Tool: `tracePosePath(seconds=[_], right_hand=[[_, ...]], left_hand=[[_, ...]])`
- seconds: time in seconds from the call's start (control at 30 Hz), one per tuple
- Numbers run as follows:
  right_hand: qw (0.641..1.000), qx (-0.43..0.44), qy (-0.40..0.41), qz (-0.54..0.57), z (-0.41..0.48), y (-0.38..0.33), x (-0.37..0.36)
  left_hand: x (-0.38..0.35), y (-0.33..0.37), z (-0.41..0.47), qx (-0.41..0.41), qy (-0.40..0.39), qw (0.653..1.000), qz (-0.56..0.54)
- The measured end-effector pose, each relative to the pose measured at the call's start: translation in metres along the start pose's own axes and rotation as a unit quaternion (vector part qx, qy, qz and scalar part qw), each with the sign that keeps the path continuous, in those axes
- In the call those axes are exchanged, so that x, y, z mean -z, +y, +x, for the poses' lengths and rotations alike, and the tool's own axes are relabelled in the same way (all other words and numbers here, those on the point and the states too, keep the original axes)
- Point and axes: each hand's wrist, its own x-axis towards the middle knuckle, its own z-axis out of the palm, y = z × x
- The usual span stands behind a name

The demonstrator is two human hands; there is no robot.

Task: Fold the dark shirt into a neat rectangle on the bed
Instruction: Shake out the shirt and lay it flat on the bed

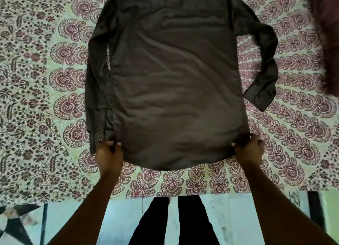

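The dark long-sleeved shirt [172, 75] lies spread flat, back side up, on the patterned bed cover [36, 90], its hem toward me and its collar end running out of the top of the view. My left hand [109, 151] grips the hem's left corner. My right hand [248, 147] grips the hem's right corner. The left sleeve lies straight along the shirt's side, its cuff close to my left hand. On the other side the sleeve bends outward, with its buttoned cuff at the right.
A dark reddish cloth [328, 33] lies at the top right corner of the bed. The bed's front edge runs just below my hands. Below it are a tiled floor [60, 219] and my dark-trousered legs [172, 221].
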Motion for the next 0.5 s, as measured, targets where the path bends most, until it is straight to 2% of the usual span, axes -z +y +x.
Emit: tracePosePath(seconds=[0.13,0.23,0.27,0.33,0.4,0.43,0.5], right_hand=[[0.994,-0.074,-0.012,0.079,0.011,0.004,0.011],[0.994,-0.084,-0.034,0.066,0.013,0.005,0.018],[0.994,-0.082,-0.041,0.06,0.013,0.004,0.019],[0.994,-0.085,-0.043,0.056,0.008,0.002,0.02],[0.993,-0.096,-0.03,0.068,-0.005,-0.002,0.016],[0.99,-0.105,-0.024,0.089,-0.015,-0.004,0.011],[0.98,-0.123,-0.012,0.154,-0.037,-0.009,-0.001]], left_hand=[[0.008,0.007,-0.007,0.004,0.013,1.0,-0.009],[0.007,0.008,-0.014,-0.011,0.0,0.999,0.034],[0.006,0.007,-0.016,-0.012,-0.002,0.998,0.057],[0.001,0.001,-0.023,-0.043,0.035,0.983,0.173],[-0.008,-0.003,-0.033,-0.148,0.07,0.954,0.25],[-0.014,-0.002,-0.04,-0.221,0.048,0.943,0.243],[-0.032,0.004,-0.06,-0.353,-0.078,0.907,0.215]])
